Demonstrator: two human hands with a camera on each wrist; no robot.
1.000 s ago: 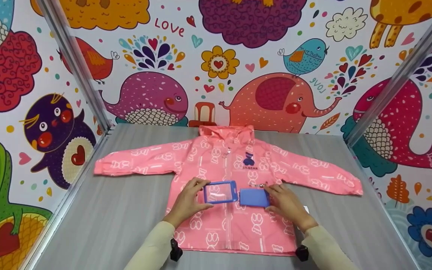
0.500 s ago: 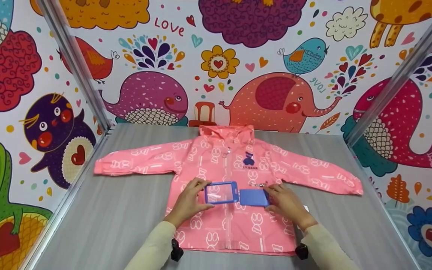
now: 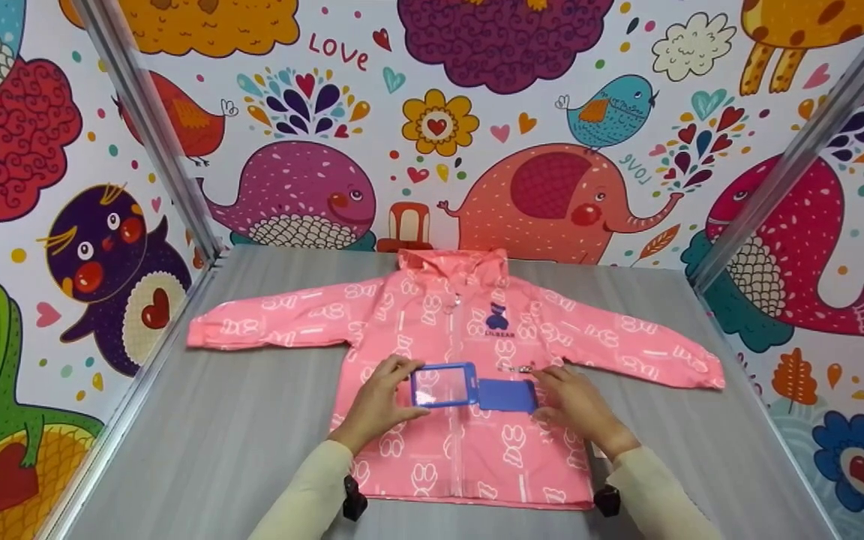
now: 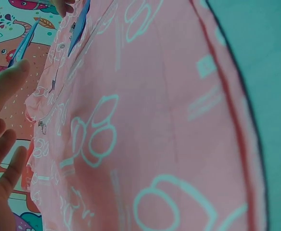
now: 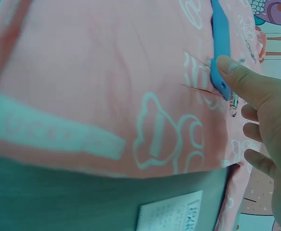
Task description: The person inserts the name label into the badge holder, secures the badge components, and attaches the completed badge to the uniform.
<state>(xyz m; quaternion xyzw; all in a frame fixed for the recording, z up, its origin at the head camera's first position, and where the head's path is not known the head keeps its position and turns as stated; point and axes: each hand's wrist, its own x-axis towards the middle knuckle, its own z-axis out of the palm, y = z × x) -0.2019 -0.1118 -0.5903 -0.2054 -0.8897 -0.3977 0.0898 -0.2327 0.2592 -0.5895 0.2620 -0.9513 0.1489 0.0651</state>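
Note:
My left hand (image 3: 378, 397) pinches a blue-rimmed badge holder frame (image 3: 471, 384) with a clear window, thumb below and fingers above its left end. In the left wrist view that frame (image 4: 24, 42) appears nearly edge-on at the thumb tip. My right hand (image 3: 573, 403) pinches a flat blue rectangular piece (image 3: 507, 395) by its right end. In the right wrist view, the thumb presses against the blue piece (image 5: 221, 36), seen from its edge. The two parts are side by side, the frame's right rim close to the piece's left edge. Both are over a pink hooded jacket (image 3: 409, 465).
The jacket lies spread on a grey table (image 3: 199, 420), sleeves out to both sides. A white paper tag (image 5: 172, 211) lies beside its hem in the right wrist view. Cartoon-printed walls (image 3: 432, 45) with metal corner posts (image 3: 169, 135) stand around the table.
The blue piece has tilted slightly in my right hand and looks darker, its left edge a little nearer the frame. The frame has shifted very slightly right.

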